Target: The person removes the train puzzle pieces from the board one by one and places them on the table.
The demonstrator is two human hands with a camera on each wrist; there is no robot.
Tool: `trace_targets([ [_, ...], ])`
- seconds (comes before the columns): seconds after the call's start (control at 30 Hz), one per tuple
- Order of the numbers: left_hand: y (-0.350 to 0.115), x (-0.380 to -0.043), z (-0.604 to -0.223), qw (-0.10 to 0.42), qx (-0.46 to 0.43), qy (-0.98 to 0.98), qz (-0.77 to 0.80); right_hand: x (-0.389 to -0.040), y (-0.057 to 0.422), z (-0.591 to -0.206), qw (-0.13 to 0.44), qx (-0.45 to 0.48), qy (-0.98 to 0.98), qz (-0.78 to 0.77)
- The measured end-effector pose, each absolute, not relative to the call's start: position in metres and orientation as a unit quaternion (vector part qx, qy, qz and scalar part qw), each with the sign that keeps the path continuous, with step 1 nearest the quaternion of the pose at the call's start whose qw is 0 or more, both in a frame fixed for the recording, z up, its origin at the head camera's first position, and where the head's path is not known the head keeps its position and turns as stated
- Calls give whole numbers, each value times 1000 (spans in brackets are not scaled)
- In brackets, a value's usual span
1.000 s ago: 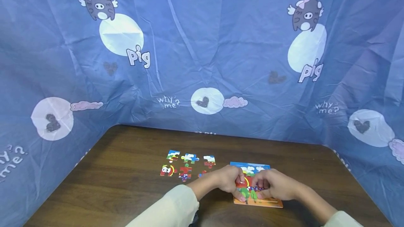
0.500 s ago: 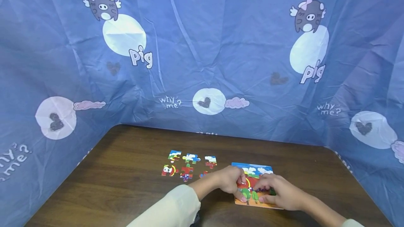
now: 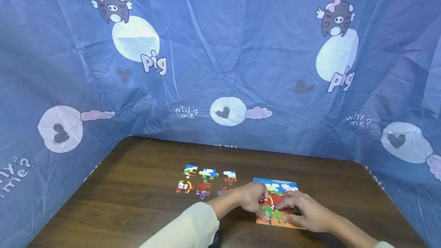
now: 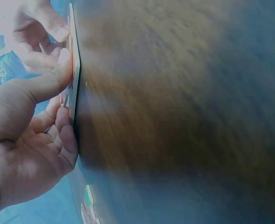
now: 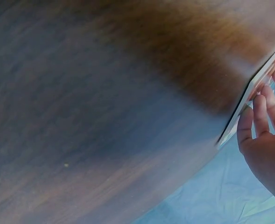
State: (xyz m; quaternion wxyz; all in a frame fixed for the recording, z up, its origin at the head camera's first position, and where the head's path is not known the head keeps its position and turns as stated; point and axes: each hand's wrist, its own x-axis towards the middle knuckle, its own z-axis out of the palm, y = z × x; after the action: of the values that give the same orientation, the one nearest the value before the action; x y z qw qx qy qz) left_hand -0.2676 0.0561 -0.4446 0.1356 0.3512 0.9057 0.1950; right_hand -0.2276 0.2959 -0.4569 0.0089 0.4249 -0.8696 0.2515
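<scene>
A jigsaw puzzle in a flat tray [image 3: 275,185] lies at the right of the table, showing blue sky, clouds, red shapes and green trees. My left hand [image 3: 253,198] bends over its left part, thumb on the picture near the front edge, other fingers curled. From the right, my right hand [image 3: 311,211] touches the picture with its thumb and fingertips, fingers slightly bent. The left wrist view has the left thumb pressing close behind the tray's edge [image 4: 76,70]. In the right wrist view, several right fingers [image 5: 260,114] touch the puzzle. Whether a piece is pinched is hidden.
Loose puzzle pieces lie left of the tray in two rows, among them a face piece [image 3: 185,186], a red piece [image 3: 203,190] and a cloud piece [image 3: 229,177]. The left forearm partly covers another piece [image 3: 222,191]. A blue printed curtain [image 3: 227,68] surrounds the brown table [image 3: 138,186].
Over the last second the right hand has shifted slightly right and down on the puzzle, its fingers spreading a little from the thumb. The left hand stays at the left part; the loose pieces have not moved.
</scene>
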Motion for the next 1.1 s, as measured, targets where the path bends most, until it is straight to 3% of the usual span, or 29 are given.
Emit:
trace_targets([
  [0.47, 48, -264, -445, 126, 355, 883, 280, -230, 296, -459, -15, 422, -865, 270],
  [1.1, 0, -252, -440, 187, 312, 794, 488, -230, 299, -459, 8, 436, -866, 245],
])
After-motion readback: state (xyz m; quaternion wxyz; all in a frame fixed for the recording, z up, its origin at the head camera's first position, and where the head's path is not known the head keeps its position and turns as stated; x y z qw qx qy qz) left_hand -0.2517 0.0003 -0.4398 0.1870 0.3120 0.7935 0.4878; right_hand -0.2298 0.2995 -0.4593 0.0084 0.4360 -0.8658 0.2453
